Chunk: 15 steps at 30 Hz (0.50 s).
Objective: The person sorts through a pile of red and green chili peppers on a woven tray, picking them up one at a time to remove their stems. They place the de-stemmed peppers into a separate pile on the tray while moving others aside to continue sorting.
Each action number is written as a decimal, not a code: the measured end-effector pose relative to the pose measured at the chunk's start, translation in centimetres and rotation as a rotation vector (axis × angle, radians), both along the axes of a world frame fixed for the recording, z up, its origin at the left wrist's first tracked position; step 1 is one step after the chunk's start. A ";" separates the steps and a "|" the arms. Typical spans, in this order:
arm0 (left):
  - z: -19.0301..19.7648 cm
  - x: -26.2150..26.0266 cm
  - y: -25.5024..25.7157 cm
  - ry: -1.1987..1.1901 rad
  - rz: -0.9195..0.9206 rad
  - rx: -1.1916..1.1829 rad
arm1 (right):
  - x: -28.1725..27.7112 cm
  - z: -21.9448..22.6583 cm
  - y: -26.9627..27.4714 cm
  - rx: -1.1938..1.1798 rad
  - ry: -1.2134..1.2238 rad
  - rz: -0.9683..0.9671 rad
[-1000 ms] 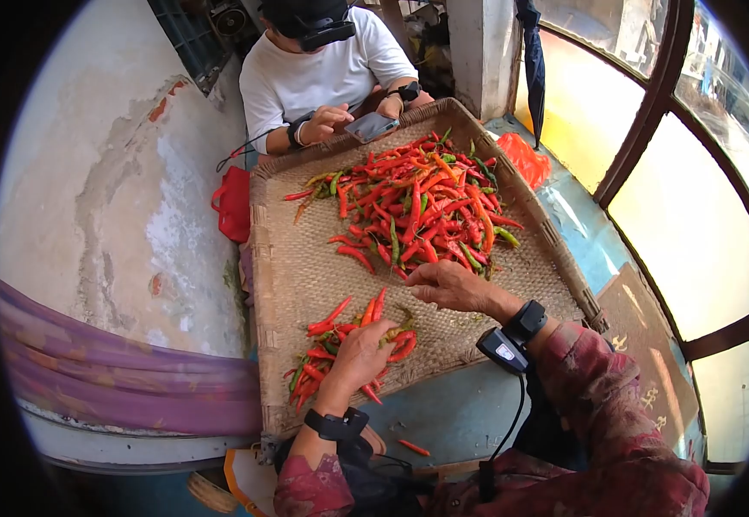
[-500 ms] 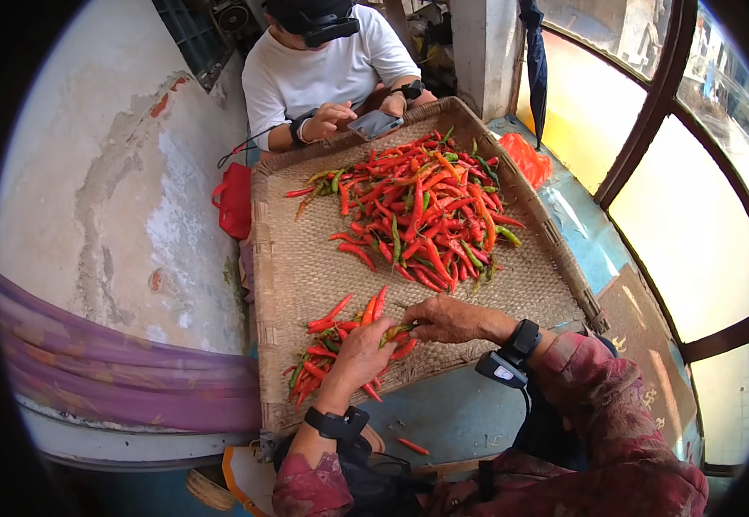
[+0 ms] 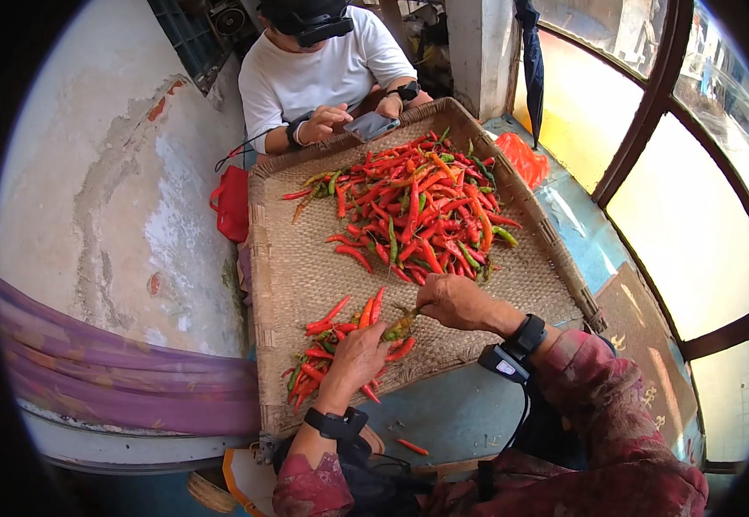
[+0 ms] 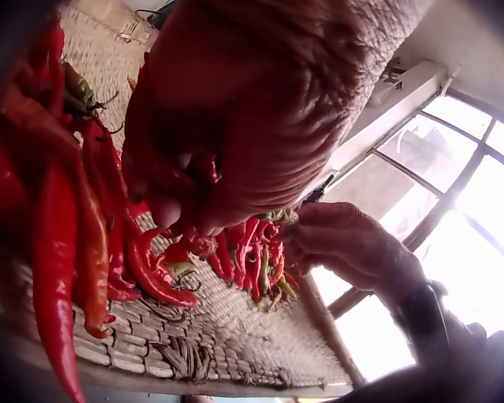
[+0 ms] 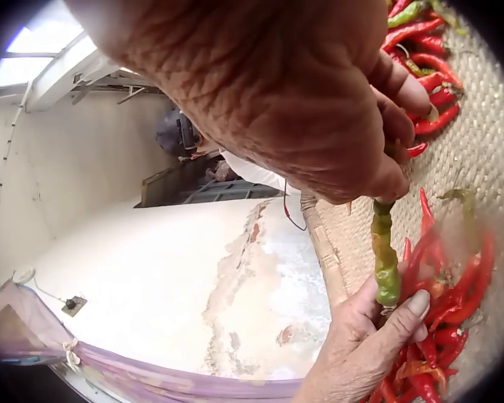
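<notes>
A wrinkled green chili pepper [image 5: 385,256] with an orange-brown patch spans the gap between my two hands. My left hand [image 3: 359,358] pinches one end of it between thumb and fingers, low over the small pile of red chilies [image 3: 312,372] at the near left of the woven tray [image 3: 292,250]. At its other end, my right hand [image 3: 460,302] grips with curled fingertips, which the hand itself partly hides in the right wrist view. Beyond the right hand lies a large heap of red chilies [image 3: 417,207] mixed with some green ones.
Across the tray a person in a white shirt [image 3: 323,77] holds a phone [image 3: 372,126]. A red bag [image 3: 232,204] is by the left wall, an orange-red plastic bag [image 3: 522,159] at the right. One red chili [image 3: 412,447] lies below the tray's near edge. Windows line the right side.
My right hand came down from near the big heap to the left hand, took hold of the green chili's end, then drew slightly up and away. The left hand stayed in place.
</notes>
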<state>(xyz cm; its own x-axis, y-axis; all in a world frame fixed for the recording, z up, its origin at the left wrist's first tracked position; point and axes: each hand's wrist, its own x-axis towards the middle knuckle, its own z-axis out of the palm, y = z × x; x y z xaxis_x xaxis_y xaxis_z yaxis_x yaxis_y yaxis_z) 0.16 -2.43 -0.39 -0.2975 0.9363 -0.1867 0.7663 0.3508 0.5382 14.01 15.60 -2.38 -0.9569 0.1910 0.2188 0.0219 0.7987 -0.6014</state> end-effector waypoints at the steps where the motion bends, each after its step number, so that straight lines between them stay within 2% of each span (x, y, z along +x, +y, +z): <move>1: 0.0 -0.1 0.0 0.000 0.001 0.000 | 0.0 0.2 0.3 0.005 -0.010 -0.040; 4: -0.1 -0.2 -0.1 0.045 -0.015 0.037 | 0.1 0.7 0.8 -0.041 -0.056 -0.065; 8: -0.3 -0.2 -0.2 0.108 -0.054 -0.038 | 0.5 1.6 0.7 -0.117 -0.134 -0.058; 10: -0.5 -0.3 -0.2 0.108 -0.076 -0.067 | 0.7 1.9 0.7 -0.141 -0.265 0.021; 15: 0.1 -0.2 -0.2 0.095 -0.049 -0.136 | 0.1 1.1 1.9 -0.237 -0.178 0.019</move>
<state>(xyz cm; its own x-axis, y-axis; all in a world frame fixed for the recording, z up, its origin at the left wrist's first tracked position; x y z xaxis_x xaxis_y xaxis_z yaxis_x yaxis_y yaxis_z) -0.04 -2.67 -0.27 -0.2749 0.9179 -0.2862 0.8295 0.3769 0.4121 14.08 17.54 -1.24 -0.9802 0.1982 -0.0008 0.1297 0.6380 -0.7591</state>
